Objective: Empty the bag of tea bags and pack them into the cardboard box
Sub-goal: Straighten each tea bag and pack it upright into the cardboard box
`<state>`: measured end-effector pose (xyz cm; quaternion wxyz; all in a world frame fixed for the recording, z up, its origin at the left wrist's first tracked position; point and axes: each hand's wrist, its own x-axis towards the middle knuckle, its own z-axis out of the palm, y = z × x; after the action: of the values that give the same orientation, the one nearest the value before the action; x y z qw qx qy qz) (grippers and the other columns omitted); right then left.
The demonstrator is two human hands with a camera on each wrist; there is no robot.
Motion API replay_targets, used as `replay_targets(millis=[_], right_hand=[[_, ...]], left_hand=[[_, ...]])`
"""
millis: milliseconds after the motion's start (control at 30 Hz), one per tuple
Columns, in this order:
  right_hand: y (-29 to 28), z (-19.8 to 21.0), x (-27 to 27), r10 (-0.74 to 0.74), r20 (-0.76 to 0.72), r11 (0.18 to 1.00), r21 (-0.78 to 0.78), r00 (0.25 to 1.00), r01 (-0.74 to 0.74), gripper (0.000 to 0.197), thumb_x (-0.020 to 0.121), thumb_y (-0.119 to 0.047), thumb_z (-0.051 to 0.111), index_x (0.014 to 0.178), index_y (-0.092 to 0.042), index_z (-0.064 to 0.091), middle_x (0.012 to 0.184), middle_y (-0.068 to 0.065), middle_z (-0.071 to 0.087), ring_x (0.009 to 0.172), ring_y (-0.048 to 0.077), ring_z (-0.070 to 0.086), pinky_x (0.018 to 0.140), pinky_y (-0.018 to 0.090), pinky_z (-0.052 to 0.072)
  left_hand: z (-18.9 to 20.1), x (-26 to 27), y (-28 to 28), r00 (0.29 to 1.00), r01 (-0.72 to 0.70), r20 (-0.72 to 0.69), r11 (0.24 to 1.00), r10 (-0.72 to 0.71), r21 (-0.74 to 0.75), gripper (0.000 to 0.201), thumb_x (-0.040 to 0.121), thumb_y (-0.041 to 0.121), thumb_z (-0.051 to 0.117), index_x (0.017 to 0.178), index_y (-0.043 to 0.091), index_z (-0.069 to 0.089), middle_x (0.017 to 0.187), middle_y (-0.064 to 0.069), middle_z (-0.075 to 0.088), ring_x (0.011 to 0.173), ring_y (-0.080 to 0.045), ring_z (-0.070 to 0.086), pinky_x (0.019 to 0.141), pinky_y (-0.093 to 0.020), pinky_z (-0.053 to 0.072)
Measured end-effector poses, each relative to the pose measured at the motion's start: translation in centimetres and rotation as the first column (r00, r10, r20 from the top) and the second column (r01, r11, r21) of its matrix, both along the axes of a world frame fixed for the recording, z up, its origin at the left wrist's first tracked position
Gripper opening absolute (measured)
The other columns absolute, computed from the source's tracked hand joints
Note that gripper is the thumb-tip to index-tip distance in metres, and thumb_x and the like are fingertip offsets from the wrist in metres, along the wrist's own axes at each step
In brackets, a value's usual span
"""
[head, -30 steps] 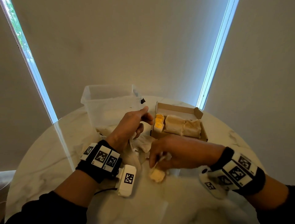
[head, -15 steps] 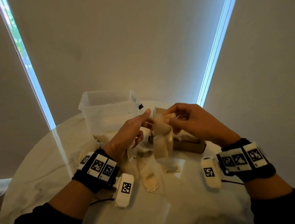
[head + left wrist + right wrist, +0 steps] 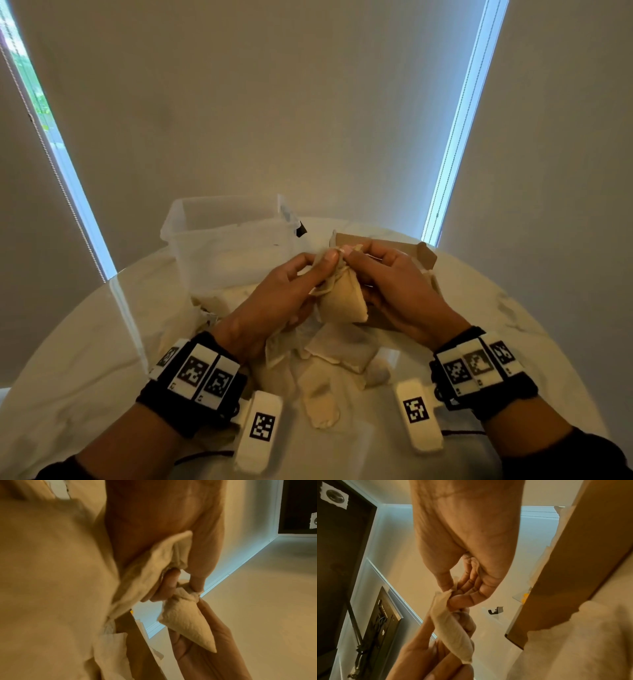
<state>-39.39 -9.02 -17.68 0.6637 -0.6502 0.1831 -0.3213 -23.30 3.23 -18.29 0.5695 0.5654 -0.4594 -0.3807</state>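
A cream tea bag point(image 3: 342, 301) hangs in the air between both hands, in front of the cardboard box point(image 3: 426, 255). My left hand point(image 3: 325, 270) pinches its gathered top with thumb and finger. My right hand point(image 3: 356, 255) pinches the same top from the other side. In the left wrist view the tea bag point(image 3: 187, 622) tapers downward and a crumpled cream cloth point(image 3: 154, 563) is tucked under my left fingers. In the right wrist view the tea bag point(image 3: 452, 628) hangs below my right fingertips point(image 3: 453, 599). My hands hide the inside of the box.
A clear plastic tub point(image 3: 226, 240) stands at the back left of the round marble table point(image 3: 85, 359). Several loose tea bags point(image 3: 342, 349) lie in a heap under my hands, one nearer me point(image 3: 322, 401). The cardboard box wall point(image 3: 573, 561) is close on the right.
My right hand lifted a tea bag from the table up in front of the box. My left hand has closed in and now pinches its top too.
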Motion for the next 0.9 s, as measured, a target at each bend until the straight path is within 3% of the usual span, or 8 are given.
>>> replay_targets(millis=[133, 267, 367, 467, 567, 700, 767, 900], right_hand=[[0.1, -0.4, 0.3, -0.036, 0.006, 0.999, -0.027, 0.999, 0.036, 0.045, 0.096, -0.043, 0.070, 0.124, -0.008, 0.071, 0.102, 0.010, 0.078, 0.089, 0.023, 0.074, 0.076, 0.035, 0.062], [0.0, -1.0, 0.6, -0.104, 0.011, 0.991, -0.078, 0.994, 0.105, 0.050, 0.086, -0.044, 0.079, 0.129, -0.020, 0.071, 0.108, 0.005, 0.080, 0.093, 0.024, 0.075, 0.086, 0.047, 0.060], [-0.4, -1.6, 1.0, -0.189, 0.039, 0.981, -0.022, 0.981, 0.190, 0.039, 0.091, -0.039, 0.078, 0.124, -0.018, 0.075, 0.110, 0.012, 0.080, 0.095, 0.035, 0.072, 0.096, 0.062, 0.056], [-0.4, -1.6, 1.1, -0.221, 0.072, 0.975, 0.050, 0.973, 0.218, 0.027, 0.099, -0.030, 0.073, 0.123, -0.017, 0.077, 0.118, 0.018, 0.077, 0.103, 0.039, 0.071, 0.088, 0.050, 0.059], [-0.3, -1.4, 0.9, -0.211, 0.082, 0.975, 0.089, 0.974, 0.204, 0.026, 0.105, -0.026, 0.063, 0.124, -0.015, 0.077, 0.121, 0.013, 0.077, 0.113, 0.030, 0.071, 0.094, 0.043, 0.058], [-0.1, -0.7, 0.7, -0.198, 0.080, 0.980, 0.043, 0.977, 0.195, 0.025, 0.106, -0.024, 0.061, 0.120, -0.013, 0.078, 0.118, 0.009, 0.077, 0.120, 0.032, 0.069, 0.101, 0.043, 0.059], [0.1, -0.6, 0.5, -0.128, 0.014, 0.990, -0.053, 0.992, 0.128, 0.023, 0.106, -0.026, 0.060, 0.116, -0.020, 0.080, 0.118, 0.007, 0.077, 0.118, 0.031, 0.068, 0.100, 0.046, 0.058], [0.3, -0.4, 0.4, -0.136, -0.011, 0.989, -0.053, 0.991, 0.135, 0.027, 0.102, -0.036, 0.068, 0.127, -0.028, 0.072, 0.125, -0.001, 0.073, 0.118, 0.024, 0.070, 0.101, 0.051, 0.061]], left_hand=[[-0.2, -0.3, -0.2, 0.996, -0.062, -0.071, 0.998, 0.060, -0.025, 0.045, 0.103, 0.057, 0.054, 0.103, 0.016, 0.073, 0.075, -0.005, 0.062, 0.045, -0.009, 0.046, 0.040, -0.017, 0.037], [0.2, -0.5, -0.4, 0.991, -0.123, -0.053, 0.991, 0.126, 0.062, 0.064, 0.104, 0.069, 0.042, 0.086, 0.011, 0.063, 0.063, 0.001, 0.055, 0.038, -0.003, 0.045, 0.038, -0.015, 0.035], [-0.4, 0.0, -0.7, 0.989, -0.085, -0.117, 0.993, 0.095, 0.088, 0.073, 0.096, 0.082, 0.039, 0.093, 0.013, 0.061, 0.060, 0.000, 0.042, 0.042, -0.012, 0.033, 0.043, -0.023, 0.026], [-0.7, 0.0, -0.9, 0.942, -0.045, -0.329, 0.996, 0.067, 0.072, 0.074, 0.100, 0.078, 0.035, 0.095, 0.012, 0.067, 0.055, 0.003, 0.038, 0.041, -0.010, 0.033, 0.042, -0.025, 0.027], [-0.3, -0.3, -0.8, 0.950, -0.145, -0.267, 0.987, 0.160, 0.076, 0.079, 0.094, 0.084, 0.036, 0.126, 0.021, 0.070, 0.059, 0.007, 0.044, 0.047, -0.006, 0.043, 0.051, -0.022, 0.041], [0.0, -0.7, -0.4, 0.966, -0.260, 0.006, 0.965, 0.260, -0.032, 0.061, 0.085, 0.084, 0.053, 0.124, 0.041, 0.071, 0.077, 0.011, 0.062, 0.071, -0.005, 0.059, 0.075, -0.022, 0.050], [-0.2, -0.9, -0.2, 0.976, -0.214, 0.028, 0.973, 0.217, -0.089, 0.045, 0.087, 0.069, 0.066, 0.118, 0.038, 0.075, 0.090, 0.012, 0.073, 0.079, -0.001, 0.067, 0.074, -0.016, 0.053], [-0.5, -0.7, -0.5, 0.973, -0.229, -0.024, 0.966, 0.227, -0.120, 0.034, 0.094, 0.050, 0.073, 0.106, 0.019, 0.080, 0.105, 0.001, 0.081, 0.100, -0.016, 0.078, 0.092, -0.037, 0.064]])
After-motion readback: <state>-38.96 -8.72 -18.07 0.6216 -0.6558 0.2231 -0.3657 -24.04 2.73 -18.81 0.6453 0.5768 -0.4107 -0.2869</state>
